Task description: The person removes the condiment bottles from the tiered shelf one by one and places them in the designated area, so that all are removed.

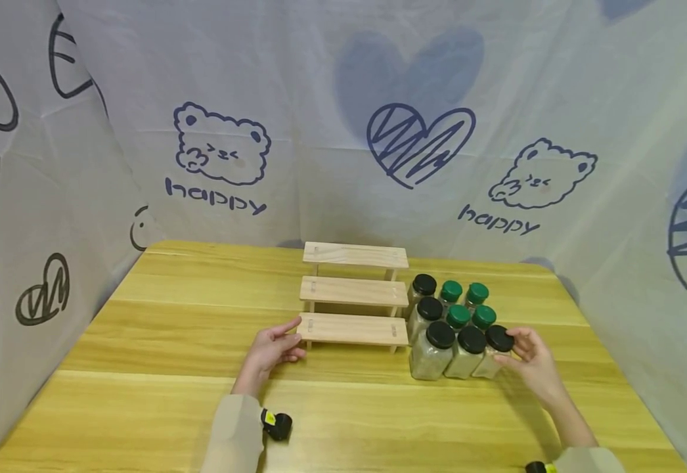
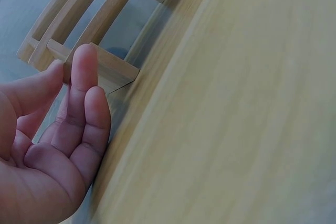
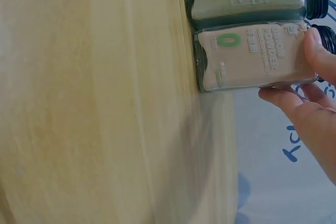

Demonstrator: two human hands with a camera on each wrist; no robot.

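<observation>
A three-step wooden display rack [image 1: 352, 328] stands near the back of the table. My left hand [image 1: 272, 348] pinches the left end of its lowest step between thumb and fingertips; the left wrist view shows this grip at the board's end [image 2: 111, 18]. To the right, my right hand [image 1: 532, 364] holds the black-lidded spice jar [image 1: 488, 363] at the front right corner of a group of jars. In the right wrist view, the thumb lies on the shoulder of this jar [image 3: 262, 59], fingers along its side. The jar stands upright, holding pale pinkish powder.
Several other jars stand close together beside the rack, some with black lids [image 1: 441, 335], some smaller with green lids [image 1: 458, 316]. A printed white cloth [image 1: 320, 197] hangs behind and beside the wooden table [image 1: 172, 315].
</observation>
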